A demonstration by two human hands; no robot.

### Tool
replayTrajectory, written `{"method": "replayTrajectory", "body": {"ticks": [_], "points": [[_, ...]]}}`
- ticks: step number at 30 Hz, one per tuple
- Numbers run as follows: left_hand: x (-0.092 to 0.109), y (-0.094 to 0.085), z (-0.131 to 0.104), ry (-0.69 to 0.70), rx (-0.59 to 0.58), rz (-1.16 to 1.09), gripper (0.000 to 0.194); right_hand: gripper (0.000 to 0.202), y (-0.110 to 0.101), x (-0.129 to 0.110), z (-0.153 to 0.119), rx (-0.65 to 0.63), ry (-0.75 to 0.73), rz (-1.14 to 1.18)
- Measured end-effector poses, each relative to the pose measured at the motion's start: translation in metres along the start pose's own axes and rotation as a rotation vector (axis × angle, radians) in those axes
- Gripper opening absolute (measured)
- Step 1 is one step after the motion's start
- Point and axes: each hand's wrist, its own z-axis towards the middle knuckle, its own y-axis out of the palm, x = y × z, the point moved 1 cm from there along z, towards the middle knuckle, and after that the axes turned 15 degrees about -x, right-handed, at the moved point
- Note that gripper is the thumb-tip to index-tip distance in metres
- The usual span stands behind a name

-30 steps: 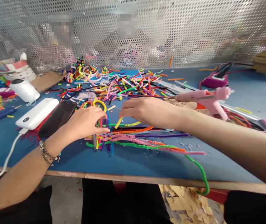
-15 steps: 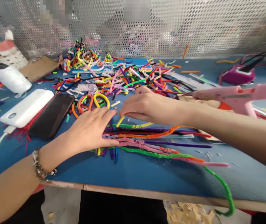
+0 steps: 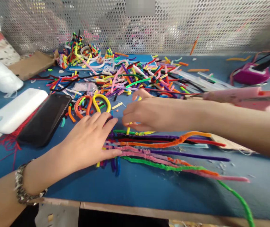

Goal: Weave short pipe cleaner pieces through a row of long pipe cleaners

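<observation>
Left hand (image 3: 85, 142): open, spread over strips (image 3: 135, 144) on table (image 3: 78, 186); strips extend rightward. Right hand (image 3: 149, 113), nearer yellow piece (image 3: 128, 130): grip closed on it; lower end toward strips, long axis across theirs.

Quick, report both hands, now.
Left hand: open, palm down, resting over the crossed pipe cleaners.
Right hand: fingers curled, pinching a yellow pipe cleaner piece.

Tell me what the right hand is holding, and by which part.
A yellow fuzzy strip, apparently pinched in the fingers of the right hand just above its lower end; the hand hides the exact grip.
</observation>
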Motion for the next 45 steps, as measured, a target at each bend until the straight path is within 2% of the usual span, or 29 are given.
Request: {"method": "replayTrajectory", "body": {"ticks": [4,8,11,14,18,22,28,30,34,38,41,45], "points": [[0.000,0.000,0.000,0.013,0.049,-0.004,0.066,0.018,0.007,0.005,0.001,0.011,-0.075,0.228],[0.002,-0.004,0.000,0.015,0.074,-0.001,0.057,0.021,0.008,0.006,0.004,-0.050,0.035,0.425],[0.004,-0.007,0.001,0.038,0.065,0.018,0.051,0.023,0.004,0.004,0.007,-0.061,0.122,0.430],[0.002,-0.009,0.002,0.095,0.083,-0.015,0.046,0.024,-0.001,0.001,0.008,-0.085,0.134,0.434],[-0.003,-0.008,0.006,0.151,0.133,-0.127,0.026,0.022,-0.006,-0.003,0.007,-0.161,0.192,0.465],[-0.005,-0.003,0.012,0.175,0.150,-0.194,0.018,0.025,-0.007,-0.003,0.007,-0.133,0.177,0.475],[0.000,0.002,0.019,0.115,0.079,-0.533,0.012,0.026,-0.002,-0.001,0.013,-0.091,0.121,0.399],[0.001,0.001,0.020,0.082,0.072,-0.584,0.009,0.026,0.000,0.000,0.015,-0.075,0.120,0.419],[0.002,0.000,0.021,0.043,0.058,-0.571,0.008,0.024,0.001,-0.003,0.015,-0.076,0.170,0.492],[0.002,-0.001,0.019,0.075,0.053,-0.565,0.012,0.024,0.001,-0.007,0.013,-0.131,0.263,0.531],[0.001,-0.002,0.019,0.086,0.044,-0.605,0.017,0.024,0.003,-0.007,0.009,-0.135,0.256,0.566],[-0.001,-0.002,0.021,0.128,0.009,-0.499,0.017,0.024,0.007,-0.005,0.004,-0.108,0.213,0.537]]}}
